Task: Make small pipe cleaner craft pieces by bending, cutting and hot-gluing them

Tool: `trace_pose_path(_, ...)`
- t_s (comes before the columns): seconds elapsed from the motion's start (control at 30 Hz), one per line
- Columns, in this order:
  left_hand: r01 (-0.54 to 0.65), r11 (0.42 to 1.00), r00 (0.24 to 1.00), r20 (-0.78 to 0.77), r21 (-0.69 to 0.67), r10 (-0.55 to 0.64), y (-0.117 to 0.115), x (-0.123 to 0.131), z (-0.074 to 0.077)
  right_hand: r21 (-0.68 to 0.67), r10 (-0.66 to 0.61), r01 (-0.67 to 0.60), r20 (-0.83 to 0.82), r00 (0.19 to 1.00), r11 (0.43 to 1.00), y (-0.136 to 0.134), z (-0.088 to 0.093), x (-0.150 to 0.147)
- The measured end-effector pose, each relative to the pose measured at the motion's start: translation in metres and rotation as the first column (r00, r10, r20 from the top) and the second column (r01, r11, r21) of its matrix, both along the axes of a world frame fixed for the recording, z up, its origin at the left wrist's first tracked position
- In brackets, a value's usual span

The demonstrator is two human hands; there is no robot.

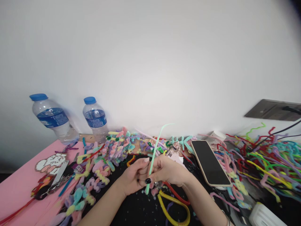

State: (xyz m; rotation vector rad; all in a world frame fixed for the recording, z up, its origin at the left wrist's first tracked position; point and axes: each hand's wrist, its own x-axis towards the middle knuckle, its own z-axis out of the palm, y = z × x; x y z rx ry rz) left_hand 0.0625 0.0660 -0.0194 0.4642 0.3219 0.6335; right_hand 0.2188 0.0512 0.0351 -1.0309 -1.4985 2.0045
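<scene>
Both my hands meet over the black table mat, closed on one mint-green pipe cleaner (155, 147) that stands up between them and bends right at its top. My left hand (133, 179) grips its lower part; my right hand (168, 173), with dark-painted nails, pinches it just beside. Yellow-handled scissors (172, 207) lie on the mat under my right hand, next to a red pipe cleaner (175, 194). Bent pastel pipe-cleaner pieces (113, 150) are heaped behind my hands.
Two water bottles (53, 119) (95, 117) stand against the white wall at the left. A phone (209, 162) lies screen-up to the right, beside a tangle of bright pipe cleaners (265, 157). A pink sheet (18, 185) with stickers and a metal tool (60, 172) lies at left.
</scene>
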Motion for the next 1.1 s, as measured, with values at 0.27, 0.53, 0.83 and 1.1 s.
trace_pose_path(0.27,0.03,0.999,0.998,0.052,0.013,-0.031,-0.0002,0.0008,-0.0008,0.013,0.021,-0.021,0.014,1.0,1.0,0.0008,-0.0023,0.0026)
trace_pose_path(0.53,0.032,0.999,0.998,0.057,0.006,-0.033,0.0001,0.0004,0.0013,0.01,0.018,-0.018,0.01,1.0,1.0,0.0008,-0.0011,0.0016)
trace_pose_path(0.83,0.015,1.0,1.0,0.026,-0.008,-0.015,0.0017,-0.0008,-0.0003,0.112,-0.008,0.003,0.041,0.999,0.994,0.0012,-0.0015,0.0017)
trace_pose_path(1.1,0.031,0.996,0.998,0.062,-0.079,-0.026,0.0042,-0.0035,0.0015,0.286,-0.195,0.195,-0.029,0.98,0.938,0.0064,0.0029,0.0013)
